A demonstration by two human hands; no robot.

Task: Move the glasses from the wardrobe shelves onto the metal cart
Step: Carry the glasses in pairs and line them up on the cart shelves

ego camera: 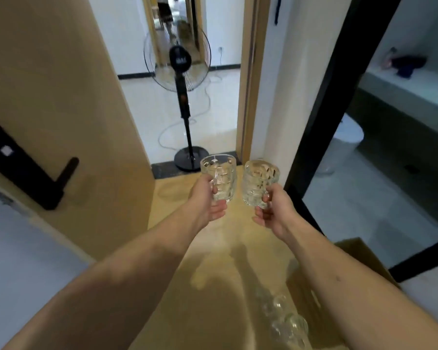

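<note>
More glasses (288, 324) lie blurred on the floor, nearest the viewer. Ahead of them, the left hand (205, 200) curls its fingers round the left glass (219, 176); the right hand (274, 210) pinches the right glass (259, 181) just beside it. Both stand upright in the air, short of the fan (180, 72) beyond the open door (61, 97).

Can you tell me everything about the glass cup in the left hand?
The left glass is a clear, chunky mug with a bumpy block pattern pressed into its sides and a handle. It looks like thick glass and seems empty. It is held upright in the air above the tan floor, not resting on anything. The left hand curls round its handle in a firm grip. It sits close beside the other glass without clearly touching it.
</note>
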